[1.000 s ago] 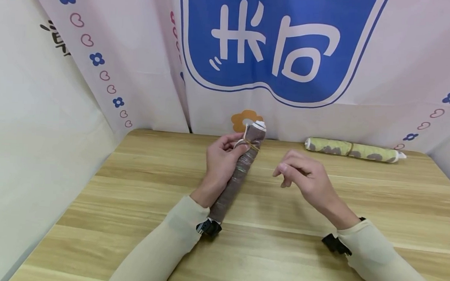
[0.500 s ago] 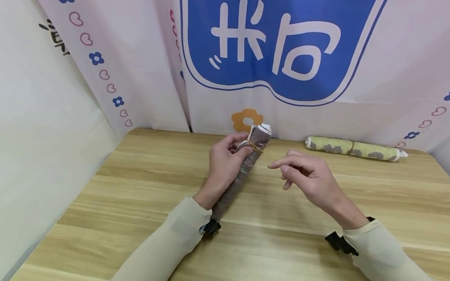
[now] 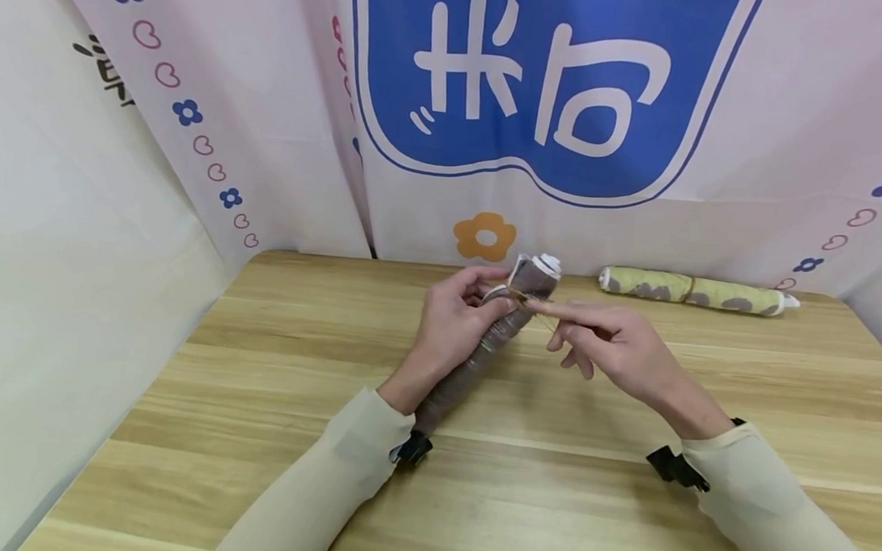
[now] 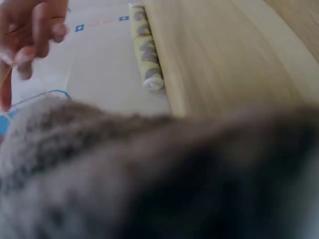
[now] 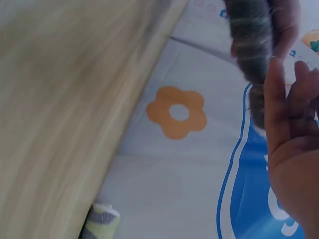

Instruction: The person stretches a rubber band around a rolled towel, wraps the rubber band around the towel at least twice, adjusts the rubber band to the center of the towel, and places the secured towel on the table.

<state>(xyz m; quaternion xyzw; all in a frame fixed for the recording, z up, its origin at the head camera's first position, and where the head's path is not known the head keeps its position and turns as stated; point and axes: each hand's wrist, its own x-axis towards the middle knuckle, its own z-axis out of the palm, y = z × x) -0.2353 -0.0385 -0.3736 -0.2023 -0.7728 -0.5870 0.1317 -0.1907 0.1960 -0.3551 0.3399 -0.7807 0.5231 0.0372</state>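
Note:
My left hand (image 3: 450,324) holds a grey-brown rolled-up cloth (image 3: 474,362) near its upper end, thumb across the front. White layers show at the roll's tip, which leans up and to the right. A thin tan rubber band (image 3: 520,297) circles the roll by the left thumb. The right hand (image 3: 614,342) has its index finger at the band, and a fine strand stretches toward its thumb. In the left wrist view, the roll (image 4: 99,164) fills the lower part, blurred. The right wrist view shows the roll (image 5: 251,42) beside the right fingers.
A second rolled cloth (image 3: 732,298), yellow-green with grey patches and banded in the middle, lies along the back right of the wooden table (image 3: 550,490). Behind the back edge hangs a printed white curtain (image 3: 414,218) with a blue sign.
The left hand and grey-brown roll have moved right, its tip tilting further right. The right index finger has straightened and reached the rubber band, now partly drawn out. The yellow-green roll lies still.

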